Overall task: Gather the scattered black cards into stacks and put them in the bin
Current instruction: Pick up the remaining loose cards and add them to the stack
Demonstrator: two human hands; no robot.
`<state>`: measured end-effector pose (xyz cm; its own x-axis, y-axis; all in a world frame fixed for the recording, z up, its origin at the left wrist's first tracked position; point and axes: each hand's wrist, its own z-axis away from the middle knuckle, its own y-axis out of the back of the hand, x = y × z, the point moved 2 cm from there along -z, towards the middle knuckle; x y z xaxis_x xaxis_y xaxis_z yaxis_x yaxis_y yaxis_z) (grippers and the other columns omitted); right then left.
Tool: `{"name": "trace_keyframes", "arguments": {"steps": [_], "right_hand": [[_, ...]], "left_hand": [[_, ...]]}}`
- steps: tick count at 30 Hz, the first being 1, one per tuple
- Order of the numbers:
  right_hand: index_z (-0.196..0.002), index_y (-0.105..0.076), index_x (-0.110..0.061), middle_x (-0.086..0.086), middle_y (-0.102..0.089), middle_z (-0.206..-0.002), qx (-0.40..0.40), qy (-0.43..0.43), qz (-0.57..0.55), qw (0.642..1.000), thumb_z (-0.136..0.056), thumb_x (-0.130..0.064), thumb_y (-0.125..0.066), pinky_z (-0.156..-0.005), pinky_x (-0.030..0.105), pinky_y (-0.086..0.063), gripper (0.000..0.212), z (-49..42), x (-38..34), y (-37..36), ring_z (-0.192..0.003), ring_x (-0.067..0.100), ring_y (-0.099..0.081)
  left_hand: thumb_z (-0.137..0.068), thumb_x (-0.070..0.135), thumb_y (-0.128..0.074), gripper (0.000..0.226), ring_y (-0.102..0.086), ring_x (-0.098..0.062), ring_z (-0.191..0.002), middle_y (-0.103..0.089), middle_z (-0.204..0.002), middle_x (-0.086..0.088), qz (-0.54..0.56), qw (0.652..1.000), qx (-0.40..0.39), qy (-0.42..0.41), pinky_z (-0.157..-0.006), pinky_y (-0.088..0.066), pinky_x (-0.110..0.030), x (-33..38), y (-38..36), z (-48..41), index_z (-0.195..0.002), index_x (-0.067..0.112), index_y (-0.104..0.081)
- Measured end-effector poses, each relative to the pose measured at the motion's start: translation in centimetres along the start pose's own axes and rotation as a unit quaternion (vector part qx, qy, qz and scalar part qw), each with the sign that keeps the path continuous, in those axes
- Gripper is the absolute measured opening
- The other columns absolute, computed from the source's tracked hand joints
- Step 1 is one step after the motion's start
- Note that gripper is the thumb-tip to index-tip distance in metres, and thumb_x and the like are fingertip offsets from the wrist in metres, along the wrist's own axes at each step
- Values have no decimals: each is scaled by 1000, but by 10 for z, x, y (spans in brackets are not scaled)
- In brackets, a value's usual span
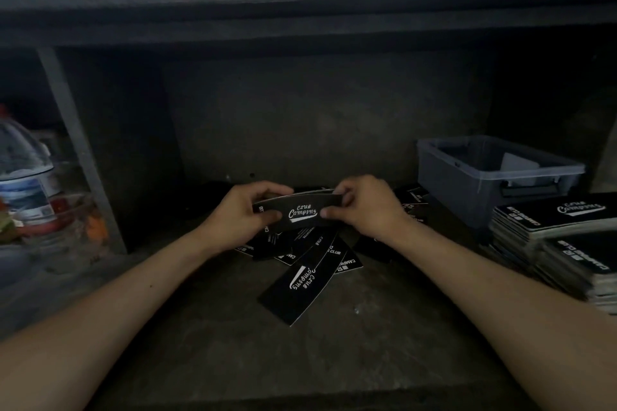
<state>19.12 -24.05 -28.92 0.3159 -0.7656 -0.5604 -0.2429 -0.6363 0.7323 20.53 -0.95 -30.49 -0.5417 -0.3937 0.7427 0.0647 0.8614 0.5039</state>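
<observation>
Your left hand [245, 210] and right hand [364, 207] both grip the held cards [300, 210], a thin black bundle lifted just above the work surface [217, 344]; each hand pinches one short end, thumb on the printed face and fingers curled behind. Directly beneath lie the loose cards [302, 280], fanned and overlapping, with one long card pointing toward you. A few more cards [414, 197] lie beyond your right wrist, just beside the bin [447, 173]. The bin sits at the right rear of the surface, its top open; a pale flat piece shows inside, though you cannot tell what it is. Just beside it on the near side stand the finished stacks [547, 220], two tall piles at the right edge. A dark overhang [300, 20] spans the space above your hands, and bare surface lies between your forearms. A plastic bottle [23, 177] stands well apart at the far left.
</observation>
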Motion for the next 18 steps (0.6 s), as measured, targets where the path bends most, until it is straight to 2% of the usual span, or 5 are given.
{"name": "trace_keyframes", "arguments": {"steps": [3, 8, 11, 15, 18], "right_hand": [[-78, -57, -30, -13, -63, -76, -5, -26, 72, 997, -52, -65, -82, -69, 28, -51, 51, 4, -14, 13, -74, 5, -61], [-101, -58, -31, -19, -55, -92, -291, -55, 176, 939, -24, -80, -79, -67, 24, -47, 93, 22, -22, 10, -83, 0, -53], [-105, -61, -33, -15, -58, -100, -257, -74, 183, 946, -40, -58, -91, -75, 24, -48, 76, 14, -11, 32, -91, 6, -58], [-90, -70, -24, -7, -69, -94, -64, -106, 86, 989, -60, -45, -89, -71, 23, -46, 41, 0, 7, 55, -93, 12, -64], [-113, -67, -20, -3, -65, -114, -155, -146, 123, 969, -54, -63, -84, -73, 26, -46, 75, 5, 7, 44, -102, 15, -60]], "left_hand": [[-85, -18, -61, 49, -69, 5, -92, -74, -102, 8, 9, 999, 31, 1, -84, -53, -12, 2, 3, -1, -104, 27, -70], [-87, -16, -59, 43, -69, -1, -94, -74, -103, 4, 16, 999, 25, 14, -84, -54, -15, -1, 4, -2, -106, 21, -70], [-86, -17, -57, 46, -69, 0, -93, -75, -102, 7, 26, 999, 26, 21, -81, -54, -14, -3, 1, -4, -104, 22, -71], [-86, -17, -57, 49, -70, -2, -95, -75, -102, 8, 22, 999, 28, 28, -78, -54, -14, -5, 3, -5, -101, 27, -71], [-86, -19, -56, 49, -69, 1, -93, -75, -103, 6, 22, 999, 27, 27, -77, -53, -12, -5, 2, -6, -103, 25, -71]]}}
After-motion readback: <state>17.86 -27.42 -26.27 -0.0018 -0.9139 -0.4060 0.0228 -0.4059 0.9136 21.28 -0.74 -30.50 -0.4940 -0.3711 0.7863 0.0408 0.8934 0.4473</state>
